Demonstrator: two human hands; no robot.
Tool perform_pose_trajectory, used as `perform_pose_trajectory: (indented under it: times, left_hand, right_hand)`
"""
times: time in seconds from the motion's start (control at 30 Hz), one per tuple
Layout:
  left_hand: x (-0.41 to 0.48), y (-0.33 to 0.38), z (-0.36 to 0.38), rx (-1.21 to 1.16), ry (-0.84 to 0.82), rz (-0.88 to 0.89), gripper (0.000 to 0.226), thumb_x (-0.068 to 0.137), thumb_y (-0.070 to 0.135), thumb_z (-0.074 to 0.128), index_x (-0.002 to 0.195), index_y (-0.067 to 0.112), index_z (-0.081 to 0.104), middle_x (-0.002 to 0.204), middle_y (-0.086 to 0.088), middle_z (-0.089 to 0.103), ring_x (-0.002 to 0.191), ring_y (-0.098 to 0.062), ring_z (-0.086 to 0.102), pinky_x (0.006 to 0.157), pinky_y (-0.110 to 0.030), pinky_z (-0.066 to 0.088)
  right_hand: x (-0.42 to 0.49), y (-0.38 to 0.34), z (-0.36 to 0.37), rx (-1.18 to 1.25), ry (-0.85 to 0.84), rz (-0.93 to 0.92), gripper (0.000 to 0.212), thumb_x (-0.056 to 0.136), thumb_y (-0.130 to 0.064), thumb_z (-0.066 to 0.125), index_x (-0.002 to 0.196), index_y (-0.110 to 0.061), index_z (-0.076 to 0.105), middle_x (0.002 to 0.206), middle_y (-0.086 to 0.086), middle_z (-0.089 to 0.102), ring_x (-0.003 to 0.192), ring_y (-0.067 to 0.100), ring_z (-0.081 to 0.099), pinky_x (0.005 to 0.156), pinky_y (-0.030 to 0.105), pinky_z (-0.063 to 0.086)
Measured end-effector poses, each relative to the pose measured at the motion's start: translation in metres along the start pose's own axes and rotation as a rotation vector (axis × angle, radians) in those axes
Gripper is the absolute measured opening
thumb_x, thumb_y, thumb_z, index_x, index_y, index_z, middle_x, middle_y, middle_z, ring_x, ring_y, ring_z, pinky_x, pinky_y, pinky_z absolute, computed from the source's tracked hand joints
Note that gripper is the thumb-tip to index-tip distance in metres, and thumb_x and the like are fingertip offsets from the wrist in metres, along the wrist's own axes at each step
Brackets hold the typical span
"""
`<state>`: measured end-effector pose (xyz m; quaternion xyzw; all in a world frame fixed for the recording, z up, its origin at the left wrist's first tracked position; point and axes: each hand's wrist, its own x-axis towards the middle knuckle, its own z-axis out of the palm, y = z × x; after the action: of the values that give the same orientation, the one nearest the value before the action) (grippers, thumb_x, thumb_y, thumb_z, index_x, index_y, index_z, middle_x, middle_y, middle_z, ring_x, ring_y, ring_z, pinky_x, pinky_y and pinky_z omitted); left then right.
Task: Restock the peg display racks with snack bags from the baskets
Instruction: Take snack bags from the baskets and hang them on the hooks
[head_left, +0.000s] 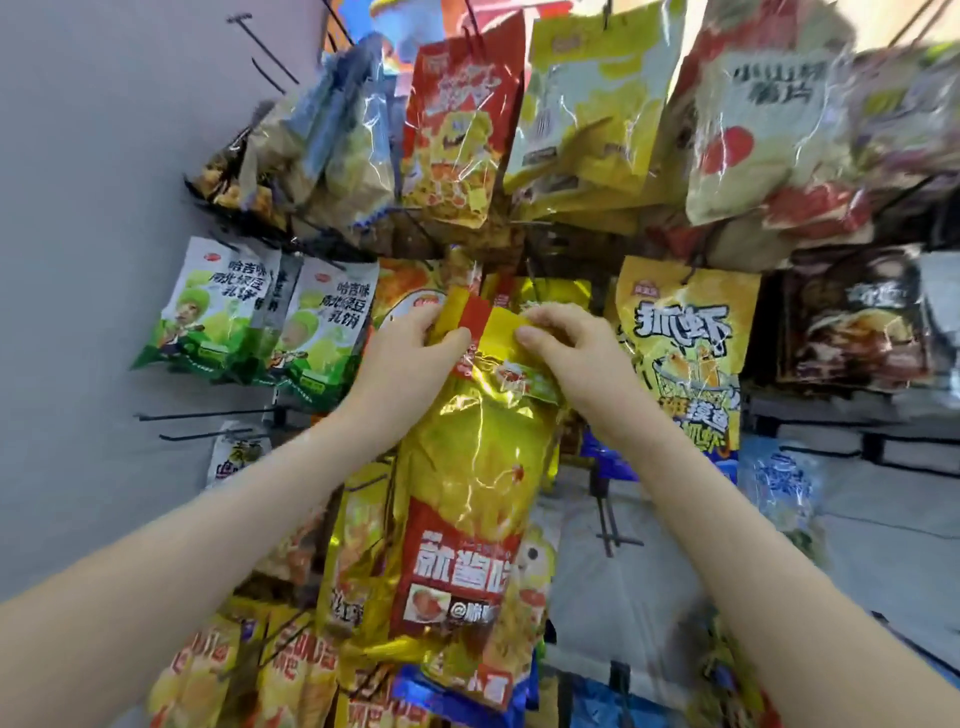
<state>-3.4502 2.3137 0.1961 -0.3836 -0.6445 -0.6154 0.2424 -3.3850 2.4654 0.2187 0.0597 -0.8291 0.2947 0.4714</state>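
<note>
We see a black wire peg rack (208, 415) that fills most of the view, with rows of hanging snack bags. The bags at its upper and right edges are blurred and cut off by the frame. In front of the middle row is a large glossy yellow foil snack bag with a red label (467, 493). It hides the bags behind it and the peg at its top, so we cannot tell if it hangs on a peg. Left of it are two green and white bags (223, 306), and right of it is a yellow bag with black characters (680, 338). Our left hand (410, 353) grips the bag's top left corner, fingers curled behind and thumb on the front. Our right hand (566, 348) pinches the top right corner with bent fingers.
</note>
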Motion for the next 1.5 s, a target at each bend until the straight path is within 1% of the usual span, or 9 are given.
perform_pose_trajectory:
  times: [0.13,0.27,0.43,0.57,0.8,0.93,1.13,1.33,1.5]
  left_hand:
    - [0.047,-0.003,-0.006,0.024,0.015,0.016,0.047,0.072,0.05,0.053,0.099,0.014,0.069,0.095,-0.009,0.07,0.093,-0.029,0.064,0.087,-0.051,0.05]
    - [0.084,-0.013,-0.005,0.016,-0.041,0.057,0.026,0.086,0.039,0.059,0.097,0.017,0.068,0.09,-0.004,0.071,0.089,-0.027,0.066,0.084,-0.049,0.053]
    - [0.125,-0.028,0.005,0.061,-0.089,0.083,0.031,0.095,0.034,0.054,0.118,0.016,0.064,0.103,-0.002,0.069,0.092,-0.022,0.065,0.084,-0.042,0.054]
    - [0.142,-0.039,0.018,0.079,-0.117,0.122,0.027,0.096,0.032,0.053,0.112,0.014,0.065,0.102,-0.003,0.069,0.093,-0.019,0.063,0.085,-0.04,0.052]
    - [0.161,-0.053,0.038,0.088,-0.097,0.139,0.023,0.1,0.027,0.047,0.086,0.012,0.058,0.068,0.003,0.051,0.059,-0.008,0.045,0.043,-0.011,0.034]
    - [0.164,-0.06,0.046,0.138,-0.081,0.144,0.029,0.101,0.026,0.043,0.084,0.007,0.055,0.07,0.0,0.051,0.062,-0.013,0.044,0.046,-0.014,0.034]
    - [0.162,-0.064,0.058,0.17,-0.1,0.113,0.033,0.103,0.025,0.038,0.093,0.001,0.057,0.09,-0.012,0.058,0.083,-0.023,0.047,0.065,-0.033,0.029]
    - [0.158,-0.069,0.062,0.095,-0.089,0.118,0.03,0.104,0.024,0.037,0.099,0.0,0.055,0.097,-0.014,0.06,0.085,-0.023,0.051,0.067,-0.031,0.033]
    - [0.157,-0.076,0.061,0.026,-0.12,0.138,0.029,0.104,0.022,0.035,0.109,0.001,0.055,0.103,-0.015,0.062,0.091,-0.026,0.056,0.073,-0.035,0.041]
  right_hand:
    - [0.043,-0.005,0.012,-0.012,0.043,-0.02,0.011,0.092,-0.026,0.06,0.095,-0.023,0.071,0.092,-0.013,0.063,0.089,0.005,0.058,0.084,0.024,0.045]
    - [0.076,0.003,0.023,-0.035,0.225,-0.03,0.011,0.092,-0.023,0.061,0.094,-0.018,0.069,0.088,-0.009,0.064,0.079,-0.003,0.055,0.061,0.007,0.039]
    - [0.105,0.016,0.028,-0.094,0.369,-0.054,0.014,0.093,-0.023,0.059,0.1,-0.015,0.068,0.098,0.0,0.066,0.09,0.01,0.061,0.075,0.02,0.047]
    - [0.114,0.028,0.025,-0.123,0.391,-0.034,0.014,0.093,-0.02,0.059,0.102,-0.016,0.068,0.1,-0.001,0.065,0.089,0.007,0.06,0.072,0.015,0.046]
    - [0.129,0.027,0.016,-0.15,0.363,0.074,0.016,0.092,-0.022,0.061,0.103,-0.014,0.07,0.084,-0.014,0.059,0.089,0.011,0.059,0.077,0.023,0.049]
    - [0.135,0.024,0.013,-0.168,0.294,0.159,0.02,0.095,-0.026,0.057,0.104,-0.014,0.071,0.089,-0.005,0.063,0.094,0.018,0.06,0.085,0.038,0.051]
    - [0.138,0.018,0.011,-0.286,0.254,0.176,0.018,0.096,-0.026,0.055,0.097,-0.015,0.07,0.082,-0.001,0.062,0.068,0.011,0.051,0.059,0.026,0.042]
    - [0.132,0.019,0.011,-0.413,0.247,0.119,0.019,0.095,-0.029,0.055,0.09,-0.018,0.07,0.093,0.008,0.069,0.087,0.024,0.062,0.082,0.04,0.052]
    - [0.134,0.027,0.013,-0.441,0.267,0.112,0.016,0.094,-0.03,0.056,0.093,-0.022,0.07,0.094,-0.002,0.065,0.104,0.027,0.058,0.098,0.053,0.041]
